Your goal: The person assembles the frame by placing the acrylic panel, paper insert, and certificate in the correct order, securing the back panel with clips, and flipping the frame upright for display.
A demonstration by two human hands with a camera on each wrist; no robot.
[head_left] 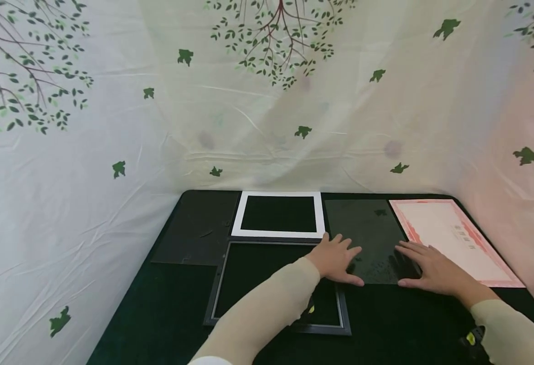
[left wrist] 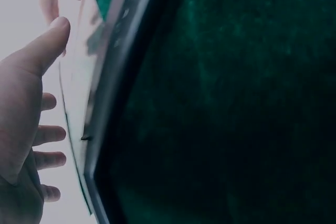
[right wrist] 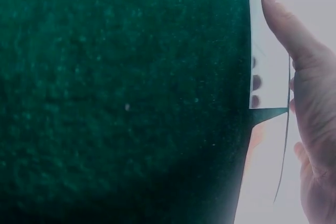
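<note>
A clear sheet (head_left: 355,220), with the hands' reflections in it, lies flat on the dark green table. My left hand (head_left: 337,259) is over its left side with spread fingers, just beyond the right bar of a dark picture frame (head_left: 345,320). On the sheet's other side my right hand (head_left: 435,268) hovers with fingers extended, overlapping the near left part of a pink-bordered paper certificate (head_left: 440,218). Both wrist views show the thumbs apart from the fingers: the left hand (left wrist: 21,114) beside the frame's edge, the right hand (right wrist: 317,98) beside the sheet's edge. Nothing is gripped.
A white mat (head_left: 278,234) with a rectangular opening lies behind the frame. At the far left is a dark backing board (head_left: 194,223). The green tabletop (head_left: 157,314) extends toward the front. A pale curtain (head_left: 258,111) with leaf prints hangs around the table.
</note>
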